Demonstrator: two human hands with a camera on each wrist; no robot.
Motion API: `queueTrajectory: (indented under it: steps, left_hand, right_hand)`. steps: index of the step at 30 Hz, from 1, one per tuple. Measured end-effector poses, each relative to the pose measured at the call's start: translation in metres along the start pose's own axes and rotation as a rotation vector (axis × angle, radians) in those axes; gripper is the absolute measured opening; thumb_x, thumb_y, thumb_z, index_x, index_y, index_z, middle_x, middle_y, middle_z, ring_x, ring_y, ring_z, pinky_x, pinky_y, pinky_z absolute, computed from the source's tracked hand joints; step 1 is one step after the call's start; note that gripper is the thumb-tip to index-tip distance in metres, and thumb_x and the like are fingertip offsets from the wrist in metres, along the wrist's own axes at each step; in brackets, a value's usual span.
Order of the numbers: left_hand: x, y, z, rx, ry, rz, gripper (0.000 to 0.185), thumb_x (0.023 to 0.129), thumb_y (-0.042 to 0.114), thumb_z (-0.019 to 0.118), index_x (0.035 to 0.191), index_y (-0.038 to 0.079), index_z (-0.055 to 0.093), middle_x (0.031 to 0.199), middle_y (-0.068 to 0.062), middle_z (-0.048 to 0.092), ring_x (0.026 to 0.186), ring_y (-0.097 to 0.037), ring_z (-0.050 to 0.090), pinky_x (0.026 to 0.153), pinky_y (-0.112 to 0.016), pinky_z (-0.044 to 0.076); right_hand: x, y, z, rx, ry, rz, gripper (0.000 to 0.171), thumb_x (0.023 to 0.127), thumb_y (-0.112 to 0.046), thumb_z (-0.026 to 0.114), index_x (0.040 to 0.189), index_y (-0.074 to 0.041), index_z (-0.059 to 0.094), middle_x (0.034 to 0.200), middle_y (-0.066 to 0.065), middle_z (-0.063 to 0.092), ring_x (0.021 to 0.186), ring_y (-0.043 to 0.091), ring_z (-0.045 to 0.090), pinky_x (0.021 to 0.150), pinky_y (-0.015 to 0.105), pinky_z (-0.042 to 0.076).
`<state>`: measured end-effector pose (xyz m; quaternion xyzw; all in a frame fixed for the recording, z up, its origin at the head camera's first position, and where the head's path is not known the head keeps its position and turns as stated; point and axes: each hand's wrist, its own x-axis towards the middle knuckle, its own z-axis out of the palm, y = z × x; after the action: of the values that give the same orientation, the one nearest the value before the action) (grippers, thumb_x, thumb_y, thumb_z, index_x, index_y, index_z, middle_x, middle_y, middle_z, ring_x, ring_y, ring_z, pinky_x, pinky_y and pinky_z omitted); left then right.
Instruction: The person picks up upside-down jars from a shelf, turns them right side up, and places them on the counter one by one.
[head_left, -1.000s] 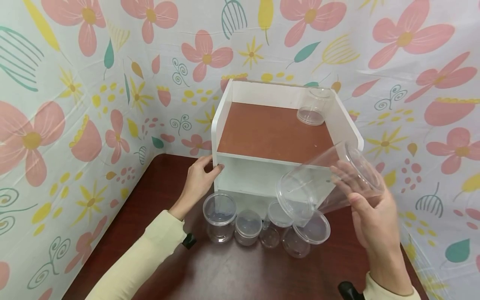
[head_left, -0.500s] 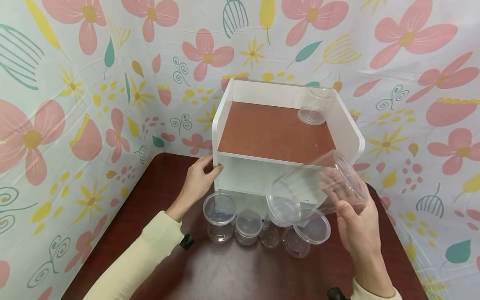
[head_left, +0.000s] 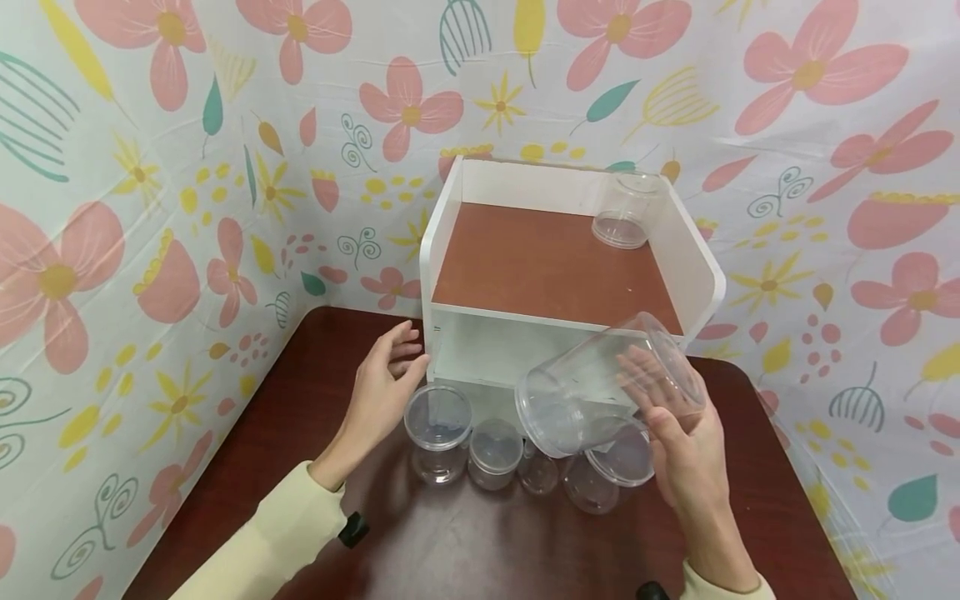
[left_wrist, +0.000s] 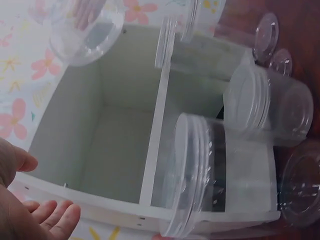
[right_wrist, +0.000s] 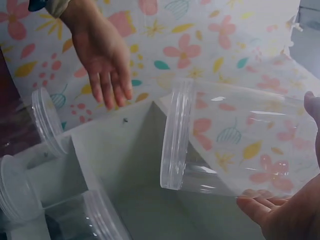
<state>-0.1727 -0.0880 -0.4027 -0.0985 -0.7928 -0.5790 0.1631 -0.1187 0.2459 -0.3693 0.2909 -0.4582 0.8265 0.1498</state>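
My right hand (head_left: 692,458) grips a large clear plastic jar (head_left: 581,375) near its base. The jar is tilted, its lidded end pointing left and down in front of the white shelf (head_left: 525,312). In the right wrist view, the lid (right_wrist: 176,135) is on the jar. Beside the shelf's left side panel, my left hand (head_left: 378,387) holds nothing; its fingers are apart and loosely bent. Several smaller lidded clear jars stand in a row before the shelf, among them a jar (head_left: 438,433) at the left end and a small one (head_left: 495,454).
Another clear jar (head_left: 622,215) stands in the back right corner of the shelf's brown top (head_left: 547,258). Below the top are open white compartments (left_wrist: 125,145). The shelf stands on a dark red table (head_left: 300,400), with flowered cloth (head_left: 547,83) behind it.
The right hand has carried the large jar left and slightly down, toward the shelf's front. The left hand has let go of the shelf's side panel and moved a little left and down.
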Motion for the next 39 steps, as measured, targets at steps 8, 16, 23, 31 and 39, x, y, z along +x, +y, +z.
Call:
queueTrajectory:
  steps: [8, 16, 23, 31, 39]
  left_hand:
    - [-0.021, 0.002, 0.006, -0.027, -0.063, 0.082, 0.058, 0.094, 0.000, 0.072, 0.147, -0.001, 0.050, 0.135, -0.020, 0.060, 0.120, -0.032, 0.061, 0.100, -0.044, 0.052]
    - [-0.033, 0.004, 0.018, -0.035, -0.229, 0.107, 0.071, 0.089, -0.002, 0.076, 0.152, -0.004, 0.043, 0.141, -0.017, 0.055, 0.129, -0.031, 0.057, 0.106, -0.046, 0.048]
    - [-0.039, 0.006, 0.026, -0.066, -0.384, 0.057, 0.087, 0.089, 0.012, 0.080, 0.159, -0.002, 0.030, 0.151, -0.016, 0.046, 0.137, -0.031, 0.050, 0.112, -0.047, 0.042]
    - [-0.044, 0.008, 0.035, -0.095, -0.486, -0.012, 0.104, 0.082, 0.022, 0.088, 0.162, 0.003, 0.025, 0.157, -0.014, 0.040, 0.138, -0.035, 0.049, 0.113, -0.049, 0.041]
    - [-0.044, 0.009, 0.043, -0.089, -0.487, -0.074, 0.111, 0.076, 0.028, 0.092, 0.164, 0.012, 0.026, 0.159, -0.008, 0.040, 0.136, -0.033, 0.052, 0.107, -0.055, 0.044]
  right_hand:
    - [-0.003, 0.011, 0.004, -0.044, 0.023, 0.007, 0.068, 0.098, -0.003, 0.069, 0.154, 0.010, 0.033, 0.146, 0.031, 0.050, 0.135, 0.038, 0.053, 0.112, 0.042, 0.043]
    - [-0.008, 0.023, 0.011, -0.065, 0.042, 0.022, 0.069, 0.097, -0.010, 0.073, 0.153, 0.006, 0.037, 0.146, 0.029, 0.052, 0.134, 0.037, 0.054, 0.112, 0.041, 0.043]
    - [-0.011, 0.032, 0.014, -0.046, 0.079, 0.050, 0.070, 0.096, -0.013, 0.076, 0.155, 0.001, 0.040, 0.147, 0.026, 0.053, 0.136, 0.035, 0.053, 0.114, 0.041, 0.041]
    - [-0.013, 0.039, 0.019, -0.031, 0.099, 0.049, 0.072, 0.096, -0.014, 0.076, 0.156, 0.002, 0.038, 0.145, 0.025, 0.054, 0.137, 0.035, 0.053, 0.115, 0.042, 0.040]
    - [-0.015, 0.044, 0.024, -0.019, 0.110, 0.052, 0.069, 0.096, -0.016, 0.076, 0.155, -0.002, 0.041, 0.145, 0.024, 0.054, 0.137, 0.035, 0.052, 0.115, 0.043, 0.039]
